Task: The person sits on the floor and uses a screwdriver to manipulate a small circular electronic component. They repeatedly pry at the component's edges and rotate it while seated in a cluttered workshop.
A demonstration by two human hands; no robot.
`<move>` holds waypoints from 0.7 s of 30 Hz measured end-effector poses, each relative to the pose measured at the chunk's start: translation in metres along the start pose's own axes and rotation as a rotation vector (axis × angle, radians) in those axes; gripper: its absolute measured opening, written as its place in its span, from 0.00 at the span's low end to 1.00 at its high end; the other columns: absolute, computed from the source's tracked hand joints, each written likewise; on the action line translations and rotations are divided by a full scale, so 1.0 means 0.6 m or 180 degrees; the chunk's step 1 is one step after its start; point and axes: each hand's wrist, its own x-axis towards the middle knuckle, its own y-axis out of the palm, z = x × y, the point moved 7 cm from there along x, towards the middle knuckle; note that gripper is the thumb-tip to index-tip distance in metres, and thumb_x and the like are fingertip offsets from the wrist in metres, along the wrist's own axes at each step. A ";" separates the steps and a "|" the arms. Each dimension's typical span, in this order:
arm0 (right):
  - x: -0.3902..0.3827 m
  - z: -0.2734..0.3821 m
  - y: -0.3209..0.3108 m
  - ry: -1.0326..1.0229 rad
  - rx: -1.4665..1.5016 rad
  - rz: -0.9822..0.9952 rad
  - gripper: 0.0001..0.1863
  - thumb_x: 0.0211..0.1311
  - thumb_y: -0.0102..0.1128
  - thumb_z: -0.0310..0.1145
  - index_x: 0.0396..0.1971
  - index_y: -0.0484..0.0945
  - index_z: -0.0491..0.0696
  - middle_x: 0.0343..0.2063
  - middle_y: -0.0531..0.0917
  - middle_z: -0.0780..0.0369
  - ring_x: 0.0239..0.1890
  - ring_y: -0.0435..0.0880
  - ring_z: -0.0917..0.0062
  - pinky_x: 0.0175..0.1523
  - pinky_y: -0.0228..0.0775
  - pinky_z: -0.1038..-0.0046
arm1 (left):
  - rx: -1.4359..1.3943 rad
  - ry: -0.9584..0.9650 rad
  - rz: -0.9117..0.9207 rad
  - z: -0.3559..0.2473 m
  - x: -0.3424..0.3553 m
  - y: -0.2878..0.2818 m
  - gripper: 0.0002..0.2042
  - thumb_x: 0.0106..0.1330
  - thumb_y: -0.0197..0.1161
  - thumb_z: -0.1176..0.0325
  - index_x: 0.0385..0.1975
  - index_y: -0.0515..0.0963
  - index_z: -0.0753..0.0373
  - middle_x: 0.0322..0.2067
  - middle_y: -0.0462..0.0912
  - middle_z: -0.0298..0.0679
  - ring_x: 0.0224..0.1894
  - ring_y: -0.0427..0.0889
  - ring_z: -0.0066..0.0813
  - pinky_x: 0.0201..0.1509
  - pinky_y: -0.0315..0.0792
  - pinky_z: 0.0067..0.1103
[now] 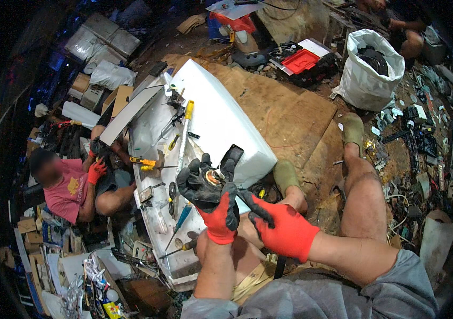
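My left hand (208, 191), in a red glove with a black palm, is turned palm up, its fingers curled around a small round part with a copper-coloured ring (214, 177). Close beside it, my right hand (287, 228), gloved alike, has its fingers drawn together and touching or nearly touching the left thumb. Whatever may be between the right fingers is hidden. A small black rectangular piece (233, 155) lies just beyond my left fingers, by a white foam block (210, 101). Left of my hands, a blue-handled screwdriver (183, 217) and a dark-handled screwdriver (188, 245) rest on the white work surface (152, 212).
At the left, a person (69, 183) in a pink shirt and red gloves handles a flat panel (132, 114). Yellow-handled tools (142, 162) lie between us. A white sack (371, 74) and red tray (299, 61) stand beyond cardboard (290, 111). Scrap litters the right.
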 end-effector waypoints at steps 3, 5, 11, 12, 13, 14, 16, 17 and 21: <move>0.004 -0.024 0.007 0.0945 0.1668 0.0565 0.26 0.66 0.52 0.29 0.65 0.69 0.50 0.22 0.81 0.56 0.22 0.81 0.66 0.29 0.71 0.65 | 0.0224 -0.0278 -0.0249 0.007 -0.010 -0.014 0.37 0.63 0.55 0.85 0.73 0.52 0.58 0.69 0.60 0.48 0.70 0.63 0.44 0.72 0.58 0.46; 0.005 -0.017 0.012 0.0915 0.1755 0.0504 0.25 0.66 0.53 0.29 0.63 0.71 0.49 0.22 0.81 0.52 0.22 0.81 0.63 0.29 0.71 0.64 | 0.0316 -0.0121 -0.0253 0.010 -0.010 -0.017 0.35 0.63 0.57 0.85 0.72 0.54 0.59 0.68 0.63 0.48 0.68 0.66 0.44 0.71 0.60 0.44; 0.010 -0.020 0.015 0.0423 0.1213 0.0437 0.24 0.66 0.57 0.35 0.60 0.71 0.45 0.23 0.81 0.59 0.24 0.82 0.66 0.29 0.72 0.62 | 0.0917 -0.0289 -0.0279 0.022 -0.022 -0.051 0.33 0.63 0.59 0.85 0.69 0.58 0.59 0.65 0.67 0.45 0.64 0.70 0.39 0.67 0.68 0.39; 0.014 -0.031 0.021 0.0773 0.1911 0.1005 0.23 0.66 0.58 0.37 0.58 0.72 0.44 0.25 0.81 0.58 0.25 0.82 0.66 0.30 0.73 0.63 | 0.0886 -0.0313 -0.0261 0.021 -0.020 -0.049 0.34 0.63 0.59 0.85 0.69 0.57 0.58 0.66 0.66 0.44 0.64 0.70 0.39 0.68 0.68 0.40; 0.011 -0.052 0.022 0.1124 0.2605 0.1578 0.22 0.66 0.59 0.38 0.55 0.72 0.43 0.27 0.81 0.57 0.26 0.83 0.66 0.30 0.74 0.63 | 0.0767 -0.0241 -0.0230 0.019 -0.017 -0.041 0.34 0.63 0.59 0.86 0.69 0.57 0.57 0.66 0.65 0.43 0.64 0.70 0.39 0.68 0.67 0.40; 0.008 -0.064 0.029 0.1045 0.3210 0.1908 0.21 0.65 0.59 0.40 0.51 0.73 0.42 0.29 0.80 0.56 0.28 0.83 0.66 0.31 0.75 0.63 | 0.0653 -0.0166 -0.0192 0.016 -0.012 -0.032 0.35 0.63 0.59 0.87 0.69 0.56 0.57 0.67 0.64 0.42 0.64 0.70 0.39 0.68 0.67 0.41; -0.002 -0.093 0.042 0.1077 0.4359 0.2712 0.20 0.64 0.61 0.44 0.44 0.73 0.41 0.34 0.79 0.54 0.31 0.82 0.66 0.33 0.77 0.64 | 0.0246 0.0170 -0.0096 0.006 0.002 0.002 0.37 0.62 0.58 0.88 0.70 0.54 0.54 0.68 0.62 0.41 0.64 0.70 0.40 0.69 0.67 0.42; -0.005 -0.079 0.046 0.1266 0.4778 0.2782 0.20 0.64 0.61 0.44 0.44 0.74 0.41 0.34 0.79 0.55 0.31 0.82 0.66 0.34 0.77 0.65 | 0.0707 0.0381 0.0076 -0.008 0.006 0.003 0.40 0.61 0.59 0.89 0.71 0.53 0.52 0.69 0.60 0.40 0.66 0.68 0.42 0.70 0.65 0.44; 0.016 -0.030 0.018 0.1005 0.2720 0.1299 0.18 0.66 0.59 0.40 0.50 0.77 0.44 0.25 0.81 0.60 0.24 0.81 0.70 0.32 0.75 0.65 | 0.0709 0.0158 -0.0032 -0.005 0.012 -0.014 0.39 0.63 0.61 0.85 0.72 0.53 0.53 0.70 0.60 0.39 0.67 0.66 0.43 0.70 0.63 0.47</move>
